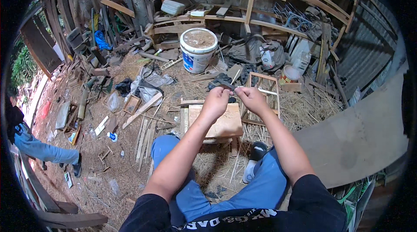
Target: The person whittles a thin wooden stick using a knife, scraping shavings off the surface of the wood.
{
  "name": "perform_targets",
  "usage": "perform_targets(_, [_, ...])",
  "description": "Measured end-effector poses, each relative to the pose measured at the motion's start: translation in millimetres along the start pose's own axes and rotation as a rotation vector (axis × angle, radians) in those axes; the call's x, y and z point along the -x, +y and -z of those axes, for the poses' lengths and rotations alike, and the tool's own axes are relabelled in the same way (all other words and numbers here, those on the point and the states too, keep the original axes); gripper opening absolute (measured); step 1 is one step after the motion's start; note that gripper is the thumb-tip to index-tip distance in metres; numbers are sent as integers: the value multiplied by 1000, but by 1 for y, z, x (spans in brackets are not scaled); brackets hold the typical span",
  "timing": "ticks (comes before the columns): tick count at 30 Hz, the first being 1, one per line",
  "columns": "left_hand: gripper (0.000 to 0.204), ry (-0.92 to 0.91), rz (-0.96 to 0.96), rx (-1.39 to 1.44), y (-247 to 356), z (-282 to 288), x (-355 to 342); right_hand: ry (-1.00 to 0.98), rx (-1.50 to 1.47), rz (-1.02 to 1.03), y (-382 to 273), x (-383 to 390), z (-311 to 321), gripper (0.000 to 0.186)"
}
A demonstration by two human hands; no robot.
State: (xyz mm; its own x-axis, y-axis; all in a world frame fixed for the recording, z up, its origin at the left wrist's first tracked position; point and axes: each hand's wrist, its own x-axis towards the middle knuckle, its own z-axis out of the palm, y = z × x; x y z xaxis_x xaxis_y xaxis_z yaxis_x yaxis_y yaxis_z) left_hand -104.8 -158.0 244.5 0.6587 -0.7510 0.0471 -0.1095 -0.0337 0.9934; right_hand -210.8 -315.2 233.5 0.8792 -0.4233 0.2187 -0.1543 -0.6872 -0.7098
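Observation:
My left hand (218, 102) and my right hand (252, 99) meet closely in front of me, above a low wooden bench (219, 125). Both have their fingers closed. A short dark, flat piece like a knife blade (226, 87) shows at the fingertips between them; its handle is hidden. A thin pale stick (266, 92) juts out to the right of my right hand, which seems to grip it. Another slim pale strip (236, 76) stands up just beyond the fingers; whether it is held I cannot tell. Beyond the bench leans a slatted wooden frame (271, 85) with thin bars.
A white bucket (199, 54) stands beyond the bench, and a smaller tub (290, 74) sits farther right. Wood strips (145, 138) lie left of my leg. A large flat board (352, 141) fills the right side. Another person's leg (47, 148) shows at far left.

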Motion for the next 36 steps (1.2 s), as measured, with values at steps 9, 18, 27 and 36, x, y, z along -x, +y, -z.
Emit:
perform_targets(9, [26, 24, -155, -45, 0, 1, 4, 90, 262, 25, -19, 2, 10, 53])
perform_targets(18, [22, -30, -227, 28, 8, 0, 2, 386, 30, -62, 41, -18, 41, 61])
perform_targets(27, [20, 60, -272, -163, 4, 2, 4, 177, 203, 47, -26, 3, 13, 49])
perform_targets(36, [19, -87, -173, 53, 32, 2, 22, 392, -128, -196, 55, -21, 39, 66])
